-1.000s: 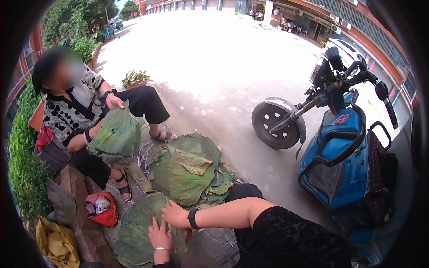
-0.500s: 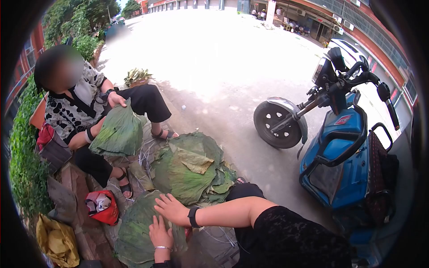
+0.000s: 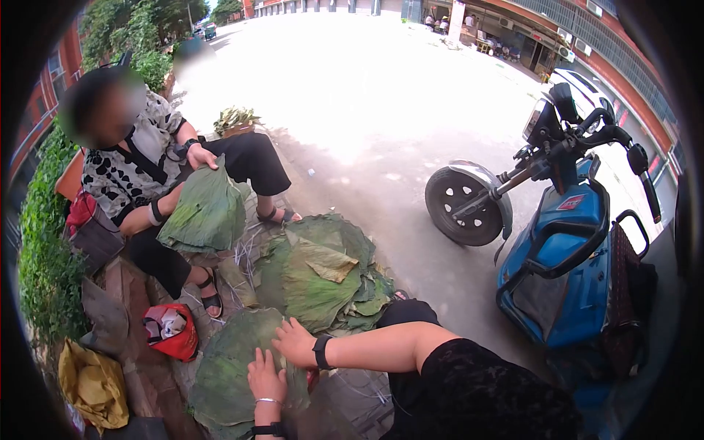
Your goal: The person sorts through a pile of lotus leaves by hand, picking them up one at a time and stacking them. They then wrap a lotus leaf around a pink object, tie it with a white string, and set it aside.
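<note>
Large leaf [image 3: 233, 356] spread out beside leaf pile [image 3: 315, 293]. Left hand [image 3: 267, 378] on leaf, right hand [image 3: 295, 343] at edge nearest pile; both hands' fingers loosely extended, unclenched.

The near leaves [image 3: 227, 359] lie on the paving [image 3: 348, 411] at the lower middle — the leaf pile [image 3: 330, 293] sits just behind and to the right, with a folded leaf [image 3: 320, 261] on top. An open bag [image 3: 178, 336] stands left of the near leaves, a sack [image 3: 94, 385] farther left. Beyond the bag sits a person [image 3: 139, 165], between the hedge [image 3: 48, 242] and the pile. The scooter [image 3: 561, 242] stands at right — well apart from the leaves.
</note>
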Action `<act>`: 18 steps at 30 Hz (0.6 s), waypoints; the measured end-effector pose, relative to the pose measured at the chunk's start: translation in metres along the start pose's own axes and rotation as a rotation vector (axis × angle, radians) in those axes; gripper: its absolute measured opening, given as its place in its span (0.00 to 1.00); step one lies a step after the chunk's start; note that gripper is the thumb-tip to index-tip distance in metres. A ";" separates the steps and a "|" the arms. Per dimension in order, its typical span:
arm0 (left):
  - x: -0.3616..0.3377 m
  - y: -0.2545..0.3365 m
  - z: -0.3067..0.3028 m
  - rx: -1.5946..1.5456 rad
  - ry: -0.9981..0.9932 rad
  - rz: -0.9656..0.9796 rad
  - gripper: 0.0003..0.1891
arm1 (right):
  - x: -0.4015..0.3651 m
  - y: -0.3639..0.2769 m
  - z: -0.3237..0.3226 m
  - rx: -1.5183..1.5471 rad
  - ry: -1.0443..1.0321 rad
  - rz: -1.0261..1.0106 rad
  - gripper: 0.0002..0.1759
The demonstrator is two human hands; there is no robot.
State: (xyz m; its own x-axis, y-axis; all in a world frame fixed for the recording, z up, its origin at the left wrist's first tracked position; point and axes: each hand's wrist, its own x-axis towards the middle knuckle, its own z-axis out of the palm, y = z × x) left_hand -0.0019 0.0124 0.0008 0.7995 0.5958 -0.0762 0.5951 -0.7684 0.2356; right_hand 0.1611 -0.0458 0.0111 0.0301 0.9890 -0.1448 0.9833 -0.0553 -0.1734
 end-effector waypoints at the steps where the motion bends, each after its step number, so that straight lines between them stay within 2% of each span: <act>1: -0.001 0.000 -0.002 0.005 0.007 -0.021 0.36 | -0.001 -0.001 -0.002 -0.010 0.028 0.007 0.26; 4: -0.002 0.001 -0.007 -0.009 0.004 -0.029 0.36 | 0.005 0.000 0.005 0.055 0.212 -0.085 0.31; 5: -0.002 -0.002 -0.006 0.006 -0.001 -0.046 0.36 | 0.004 -0.001 -0.001 0.117 0.180 -0.098 0.31; 8: -0.002 -0.003 -0.004 0.025 -0.022 -0.052 0.35 | 0.012 0.004 0.006 0.198 -0.111 0.015 0.32; 14: -0.001 -0.003 -0.002 0.036 0.002 -0.028 0.34 | 0.006 0.005 0.020 0.075 0.105 -0.034 0.32; 18: -0.001 -0.002 -0.002 0.051 0.009 -0.024 0.34 | 0.006 0.003 0.003 0.069 -0.023 -0.010 0.32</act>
State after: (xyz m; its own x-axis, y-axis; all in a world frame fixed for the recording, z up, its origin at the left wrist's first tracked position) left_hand -0.0039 0.0139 0.0019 0.7843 0.6161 -0.0722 0.6176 -0.7646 0.1843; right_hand 0.1632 -0.0408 0.0073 0.0155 0.9862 -0.1647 0.9687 -0.0556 -0.2418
